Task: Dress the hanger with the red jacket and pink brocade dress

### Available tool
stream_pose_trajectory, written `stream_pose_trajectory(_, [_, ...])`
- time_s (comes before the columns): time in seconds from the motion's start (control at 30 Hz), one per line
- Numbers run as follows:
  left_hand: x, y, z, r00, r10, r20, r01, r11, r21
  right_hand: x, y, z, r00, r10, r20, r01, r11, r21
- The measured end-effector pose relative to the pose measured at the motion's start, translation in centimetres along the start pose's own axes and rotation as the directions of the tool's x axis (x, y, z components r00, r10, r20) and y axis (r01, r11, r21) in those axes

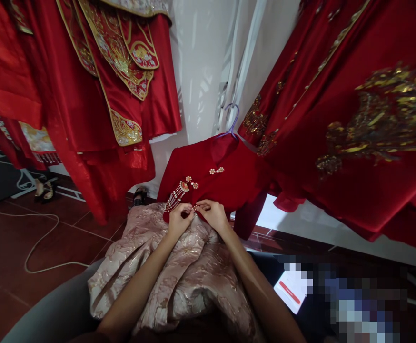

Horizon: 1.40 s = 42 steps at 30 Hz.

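A red jacket (pixel 245 174) hangs on a thin purple hanger (pixel 232 123), its lower front reaching my lap. Pearl flower clasps (pixel 217 170) run down the front, and a beaded tassel ornament (pixel 179 191) hangs on the left side. My left hand (pixel 179 220) pinches a small pearl clasp (pixel 194 208) near the bottom of the front. From the other side, my right hand (pixel 213 213) has its fingertips closed on the same clasp. The fingers partly cover it, so whether its halves are joined cannot be seen. Pink brocade cloth (pixel 193 276) lies over my lap under both forearms.
Red embroidered garments (pixel 122 71) hang at the left, and a red gown (pixel 336 105) with gold sequins hangs at the right. A white cable (pixel 33 247) crosses the tiled floor. High-heeled shoes (pixel 44 189) stand by a rack. A lit phone (pixel 290 295) lies at right.
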<state>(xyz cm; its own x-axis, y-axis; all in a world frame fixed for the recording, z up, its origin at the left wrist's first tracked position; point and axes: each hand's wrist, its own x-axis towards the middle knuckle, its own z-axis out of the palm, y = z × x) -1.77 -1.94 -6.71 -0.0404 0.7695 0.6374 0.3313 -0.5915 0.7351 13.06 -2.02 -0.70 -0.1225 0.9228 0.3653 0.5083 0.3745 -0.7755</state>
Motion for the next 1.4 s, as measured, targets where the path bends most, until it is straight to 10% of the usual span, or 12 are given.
stream_pose_trajectory(1.4, [0.2,-0.7,0.1,0.992,-0.107,0.067,0.106,0.994,0.026,-0.8,1.4,1.6,0.991,-0.097,-0.087,0.083,0.985,-0.149])
